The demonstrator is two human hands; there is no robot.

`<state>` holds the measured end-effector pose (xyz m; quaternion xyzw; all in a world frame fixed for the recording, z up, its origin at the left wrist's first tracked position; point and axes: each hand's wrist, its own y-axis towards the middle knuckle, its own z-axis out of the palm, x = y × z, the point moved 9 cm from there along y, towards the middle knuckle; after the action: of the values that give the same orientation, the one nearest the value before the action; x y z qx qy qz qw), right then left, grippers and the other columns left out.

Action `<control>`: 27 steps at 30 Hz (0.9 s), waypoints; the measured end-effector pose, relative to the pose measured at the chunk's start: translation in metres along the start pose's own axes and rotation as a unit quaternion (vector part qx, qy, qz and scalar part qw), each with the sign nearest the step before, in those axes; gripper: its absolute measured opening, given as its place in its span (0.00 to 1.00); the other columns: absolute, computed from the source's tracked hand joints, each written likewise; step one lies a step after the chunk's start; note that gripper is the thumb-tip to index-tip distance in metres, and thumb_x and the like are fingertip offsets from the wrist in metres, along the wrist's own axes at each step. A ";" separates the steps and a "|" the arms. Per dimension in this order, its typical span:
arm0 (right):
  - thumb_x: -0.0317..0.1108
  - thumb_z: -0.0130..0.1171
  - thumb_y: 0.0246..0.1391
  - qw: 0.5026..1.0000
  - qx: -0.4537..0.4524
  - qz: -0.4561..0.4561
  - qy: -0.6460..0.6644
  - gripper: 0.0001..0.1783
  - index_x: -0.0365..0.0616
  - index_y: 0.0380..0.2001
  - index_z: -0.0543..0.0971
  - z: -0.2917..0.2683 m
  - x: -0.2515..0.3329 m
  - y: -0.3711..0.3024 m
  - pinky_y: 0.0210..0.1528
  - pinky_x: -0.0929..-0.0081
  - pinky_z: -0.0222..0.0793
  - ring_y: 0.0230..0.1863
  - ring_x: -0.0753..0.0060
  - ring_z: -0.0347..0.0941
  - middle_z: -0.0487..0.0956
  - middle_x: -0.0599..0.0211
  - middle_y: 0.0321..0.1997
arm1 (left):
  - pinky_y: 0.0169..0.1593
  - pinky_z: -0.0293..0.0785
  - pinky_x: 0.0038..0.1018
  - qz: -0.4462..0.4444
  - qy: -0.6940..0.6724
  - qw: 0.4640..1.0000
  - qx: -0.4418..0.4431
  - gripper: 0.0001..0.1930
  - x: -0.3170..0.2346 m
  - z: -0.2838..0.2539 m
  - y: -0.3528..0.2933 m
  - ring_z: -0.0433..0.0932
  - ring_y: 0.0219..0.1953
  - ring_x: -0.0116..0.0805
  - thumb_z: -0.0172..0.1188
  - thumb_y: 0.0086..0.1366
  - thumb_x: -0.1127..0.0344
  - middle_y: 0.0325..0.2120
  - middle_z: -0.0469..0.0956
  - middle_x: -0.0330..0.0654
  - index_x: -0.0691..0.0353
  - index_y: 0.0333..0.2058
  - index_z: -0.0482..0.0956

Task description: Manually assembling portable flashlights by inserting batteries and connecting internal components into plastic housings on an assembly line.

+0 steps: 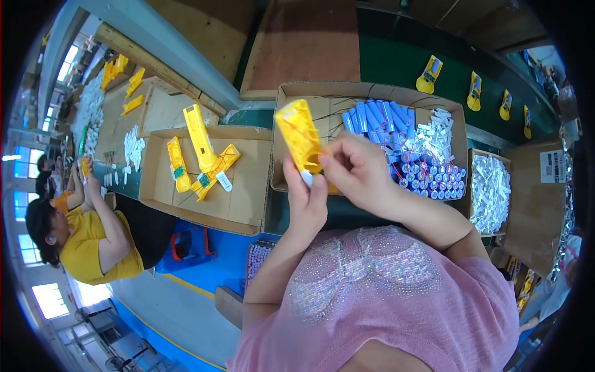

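While my left hand (305, 201) grips the shell (297, 129) (long axis leaning up-left), my right hand (359, 173) pinches its right edge.

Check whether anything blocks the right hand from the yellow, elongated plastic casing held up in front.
Nothing visible does: the right hand is right at the lower right side of the yellow, elongated plastic casing, whose lower end the left hand holds.
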<state>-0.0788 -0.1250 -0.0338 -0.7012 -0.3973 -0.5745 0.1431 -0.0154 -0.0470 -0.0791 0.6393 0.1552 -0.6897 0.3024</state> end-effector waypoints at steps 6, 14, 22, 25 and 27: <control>0.25 0.57 0.38 0.981 -0.031 -0.156 -0.110 0.06 0.40 0.20 0.70 0.015 0.008 -0.022 0.18 0.76 0.60 0.18 0.69 0.65 0.67 0.65 0.18 | 0.46 0.62 0.24 -0.115 -0.187 0.974 -0.047 0.21 0.020 -0.003 -0.002 0.64 0.44 0.29 0.42 0.62 0.64 0.42 0.63 0.46 0.60 0.52 0.47; 0.38 0.57 0.40 0.910 0.016 -0.044 -0.411 0.11 0.41 0.21 0.72 -0.008 -0.066 0.014 0.22 0.69 0.66 0.23 0.62 0.71 0.72 0.60 0.21 | 0.31 0.71 0.28 -0.091 -0.126 0.983 -0.097 0.19 0.031 -0.034 -0.008 0.71 0.26 0.31 0.41 0.59 0.72 0.36 0.65 0.46 0.61 0.49 0.48; 0.36 0.58 0.38 0.826 0.198 0.034 -0.527 0.16 0.39 0.31 0.69 0.019 -0.123 -0.001 0.25 0.71 0.69 0.25 0.63 0.73 0.74 0.58 0.23 | 0.33 0.71 0.29 -0.082 -0.152 0.983 -0.061 0.21 0.026 -0.027 -0.007 0.70 0.28 0.31 0.41 0.59 0.73 0.38 0.63 0.47 0.61 0.50 0.45; 0.23 0.55 0.42 0.995 0.020 0.091 0.033 0.15 0.41 0.37 0.69 -0.014 -0.105 0.009 0.31 0.83 0.67 0.30 0.79 0.70 0.72 0.69 0.28 | 0.34 0.71 0.29 -0.078 -0.149 0.985 -0.041 0.22 0.027 -0.025 -0.008 0.70 0.28 0.31 0.41 0.59 0.74 0.38 0.63 0.47 0.62 0.50 0.45; 0.23 0.54 0.43 0.973 0.057 0.140 0.175 0.15 0.40 0.38 0.68 -0.007 -0.060 0.015 0.33 0.84 0.67 0.31 0.81 0.69 0.72 0.70 0.30 | 0.35 0.70 0.26 -0.064 -0.092 0.993 -0.027 0.22 0.026 -0.026 -0.007 0.70 0.29 0.29 0.42 0.58 0.73 0.38 0.63 0.47 0.64 0.50 0.46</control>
<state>-0.0739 -0.1632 -0.0833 -0.6291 -0.2959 -0.6391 0.3290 0.0002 -0.0315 -0.1090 0.5538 0.1856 -0.7589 0.2879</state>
